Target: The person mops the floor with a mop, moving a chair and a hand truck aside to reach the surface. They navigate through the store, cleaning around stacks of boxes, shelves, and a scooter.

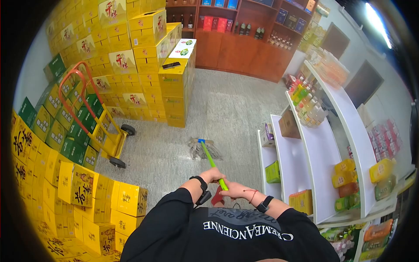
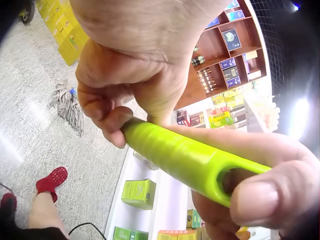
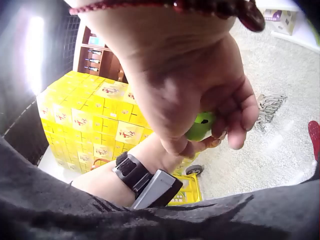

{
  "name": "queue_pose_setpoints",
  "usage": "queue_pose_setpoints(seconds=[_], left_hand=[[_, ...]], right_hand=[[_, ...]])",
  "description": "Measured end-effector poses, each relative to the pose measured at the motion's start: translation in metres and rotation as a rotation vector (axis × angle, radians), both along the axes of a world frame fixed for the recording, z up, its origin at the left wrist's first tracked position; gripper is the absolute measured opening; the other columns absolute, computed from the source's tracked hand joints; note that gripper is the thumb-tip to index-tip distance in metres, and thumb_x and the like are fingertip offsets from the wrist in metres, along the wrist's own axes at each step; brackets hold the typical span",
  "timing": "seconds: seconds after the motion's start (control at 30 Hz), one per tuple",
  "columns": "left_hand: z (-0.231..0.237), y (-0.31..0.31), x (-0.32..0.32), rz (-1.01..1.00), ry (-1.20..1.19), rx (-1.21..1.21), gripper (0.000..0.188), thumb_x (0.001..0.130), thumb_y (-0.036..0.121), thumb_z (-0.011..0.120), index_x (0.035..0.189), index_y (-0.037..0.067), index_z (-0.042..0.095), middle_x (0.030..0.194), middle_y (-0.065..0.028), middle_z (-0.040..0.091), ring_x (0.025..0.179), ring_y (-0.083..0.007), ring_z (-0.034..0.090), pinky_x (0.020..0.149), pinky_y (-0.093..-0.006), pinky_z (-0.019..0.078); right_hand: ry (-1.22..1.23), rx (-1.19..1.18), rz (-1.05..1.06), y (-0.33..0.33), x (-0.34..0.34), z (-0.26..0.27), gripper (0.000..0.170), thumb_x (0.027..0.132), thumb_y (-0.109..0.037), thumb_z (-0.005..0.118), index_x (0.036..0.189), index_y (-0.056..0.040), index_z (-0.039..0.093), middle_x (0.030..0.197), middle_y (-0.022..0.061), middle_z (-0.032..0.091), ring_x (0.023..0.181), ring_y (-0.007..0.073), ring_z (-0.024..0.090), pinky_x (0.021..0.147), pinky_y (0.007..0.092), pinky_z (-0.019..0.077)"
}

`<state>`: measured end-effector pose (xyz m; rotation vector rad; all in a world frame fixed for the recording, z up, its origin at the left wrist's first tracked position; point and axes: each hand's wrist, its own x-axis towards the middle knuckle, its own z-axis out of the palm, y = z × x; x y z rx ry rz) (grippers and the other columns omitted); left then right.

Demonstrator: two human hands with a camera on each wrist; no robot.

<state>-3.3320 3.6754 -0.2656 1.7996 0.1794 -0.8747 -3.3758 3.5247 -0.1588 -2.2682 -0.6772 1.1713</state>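
A mop with a bright green handle (image 1: pixel 211 161) slopes forward from the person's body, and its grey string head (image 1: pixel 205 149) lies spread on the floor. The left hand (image 1: pixel 212 175) grips the handle a little below its top end, fingers curled round it in the left wrist view. Closer to the body, the right hand (image 1: pixel 233 190) holds the ribbed grip (image 2: pixel 175 152) at the end, where a hanging hole shows beside the thumb. In the right wrist view, the right hand (image 3: pixel 200 90) covers most of the green end piece (image 3: pixel 200 129).
Stacked yellow cartons (image 1: pixel 126 83) fill the left side, with a hand truck (image 1: pixel 112 139) before them. White shelves (image 1: pixel 321 170) line the right. A wooden cabinet (image 1: pixel 244 52) stands at the back. Grey floor (image 1: pixel 235 105) runs between, and a red shoe (image 2: pixel 51 180) shows near the body.
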Motion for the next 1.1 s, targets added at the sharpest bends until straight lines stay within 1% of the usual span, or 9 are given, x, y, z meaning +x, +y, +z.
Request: queue_pose_setpoints(seconds=[0.1, 0.33, 0.5, 0.6, 0.73, 0.8, 0.93, 1.0, 1.1], left_hand=[[-0.001, 0.001, 0.047, 0.023, 0.021, 0.002, 0.026, 0.069, 0.027, 0.062, 0.061, 0.002, 0.058, 0.049, -0.0073, 0.052, 0.037, -0.0131, 0.044, 0.033, -0.0252, 0.0315], [0.046, 0.006, 0.168, -0.018, 0.064, 0.071, 0.025, 0.069, 0.025, 0.064, 0.063, 0.002, 0.057, 0.049, -0.0077, 0.052, 0.035, -0.0127, 0.044, 0.033, -0.0246, 0.0308], [0.015, 0.002, 0.235, 0.021, 0.083, -0.021, 0.024, 0.067, 0.023, 0.064, 0.064, 0.0, 0.057, 0.05, -0.0081, 0.053, 0.034, -0.0126, 0.043, 0.032, -0.0246, 0.0304], [0.047, -0.003, 0.257, -0.004, 0.057, 0.024, 0.028, 0.065, 0.029, 0.066, 0.057, 0.004, 0.054, 0.043, -0.004, 0.044, 0.033, -0.0123, 0.038, 0.031, -0.0256, 0.0255], [0.005, -0.003, 0.307, -0.039, 0.056, 0.008, 0.029, 0.065, 0.029, 0.066, 0.057, 0.004, 0.054, 0.043, -0.004, 0.044, 0.033, -0.0121, 0.038, 0.031, -0.0256, 0.0255], [-0.002, 0.001, 0.337, -0.048, 0.078, -0.007, 0.027, 0.066, 0.025, 0.065, 0.057, 0.002, 0.057, 0.047, -0.0086, 0.051, 0.034, -0.0126, 0.043, 0.032, -0.0252, 0.0311], [-0.004, 0.012, 0.396, -0.088, 0.029, -0.044, 0.028, 0.066, 0.027, 0.064, 0.057, 0.002, 0.057, 0.047, -0.008, 0.051, 0.035, -0.0123, 0.043, 0.033, -0.0254, 0.0311], [0.008, 0.021, 0.428, -0.19, 0.043, 0.087, 0.027, 0.068, 0.027, 0.065, 0.06, 0.002, 0.056, 0.045, -0.0062, 0.048, 0.034, -0.0139, 0.041, 0.032, -0.0253, 0.0301], [-0.007, 0.044, 0.482, -0.179, -0.004, 0.05, 0.029, 0.068, 0.029, 0.065, 0.061, 0.002, 0.058, 0.046, -0.007, 0.049, 0.035, -0.0138, 0.042, 0.033, -0.025, 0.0314]], right_hand=[[0.151, 0.05, -0.042, -0.003, 0.05, -0.001, 0.08, 0.077, -0.039, 0.058, 0.13, 0.0028, 0.015, 0.067, 0.011, 0.056, 0.049, 0.0159, 0.056, 0.048, 0.0262, 0.0468], [0.354, 0.162, -0.018, -0.01, 0.184, 0.014, 0.076, 0.077, -0.04, 0.06, 0.128, 0.0011, 0.022, 0.074, 0.0044, 0.054, 0.059, 0.011, 0.056, 0.055, 0.0216, 0.0467], [0.326, 0.142, 0.035, -0.018, 0.252, 0.009, 0.075, 0.076, -0.042, 0.06, 0.126, 0.0006, 0.025, 0.076, 0.0051, 0.054, 0.06, 0.0115, 0.056, 0.054, 0.0223, 0.0467], [0.32, 0.131, 0.055, -0.018, 0.279, 0.015, 0.075, 0.076, -0.044, 0.06, 0.125, 0.0003, 0.025, 0.077, 0.0056, 0.054, 0.061, 0.0118, 0.056, 0.054, 0.0222, 0.0467], [0.367, 0.171, 0.013, -0.022, 0.316, 0.009, 0.077, 0.076, -0.044, 0.06, 0.126, -0.0001, 0.023, 0.078, 0.0063, 0.054, 0.062, 0.0124, 0.057, 0.055, 0.0232, 0.0471], [0.357, 0.16, -0.011, -0.02, 0.341, 0.002, 0.077, 0.075, -0.044, 0.06, 0.126, -0.0004, 0.022, 0.079, 0.0066, 0.054, 0.063, 0.0127, 0.057, 0.055, 0.0235, 0.0473], [0.341, 0.151, -0.008, -0.005, 0.394, 0.004, 0.079, 0.077, -0.042, 0.06, 0.128, 0.0, 0.017, 0.078, 0.0069, 0.056, 0.064, 0.0141, 0.059, 0.056, 0.0243, 0.0473], [0.333, 0.157, -0.032, 0.009, 0.421, 0.004, 0.079, 0.077, -0.041, 0.06, 0.129, 0.0001, 0.017, 0.077, 0.0068, 0.056, 0.065, 0.0144, 0.059, 0.056, 0.0244, 0.0472], [0.329, 0.135, -0.047, 0.035, 0.472, 0.003, 0.079, 0.077, -0.04, 0.059, 0.129, 0.0005, 0.016, 0.076, 0.0065, 0.057, 0.065, 0.0143, 0.058, 0.056, 0.0245, 0.047]])
